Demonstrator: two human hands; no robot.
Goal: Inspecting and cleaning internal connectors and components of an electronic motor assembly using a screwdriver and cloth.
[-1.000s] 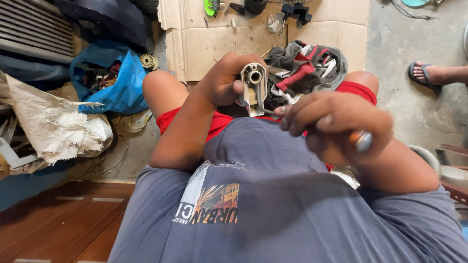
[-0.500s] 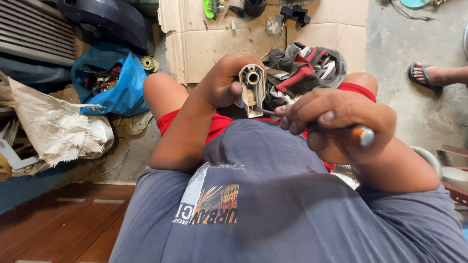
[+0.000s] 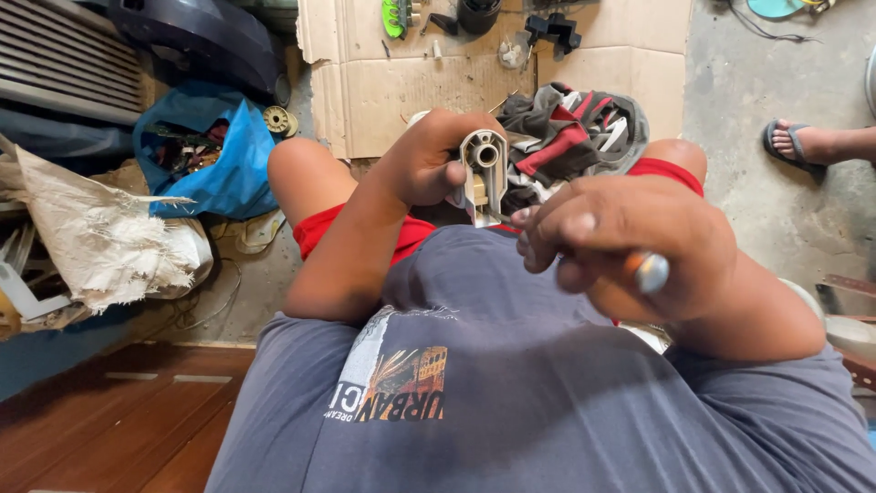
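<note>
My left hand (image 3: 427,160) grips a pale beige plastic part (image 3: 484,173) with a round tube opening at its top, held upright over my lap. My right hand (image 3: 620,242) is closed around a slim tool; only its rounded silver and orange end (image 3: 650,270) shows past my fingers. The tool's tip is hidden behind the hand, close to the plastic part. Just beyond both hands lies a crumpled grey, red and white cloth (image 3: 570,137) on my knees.
Flattened cardboard (image 3: 401,87) on the concrete floor holds a green tool (image 3: 393,18), small black parts (image 3: 552,27) and screws. A blue bag (image 3: 205,151) of parts and a torn white sack (image 3: 100,237) sit left. Another person's sandalled foot (image 3: 808,144) is at right.
My right hand has drawn slightly closer to the plastic part. The left hand holds the part in almost the same place.
</note>
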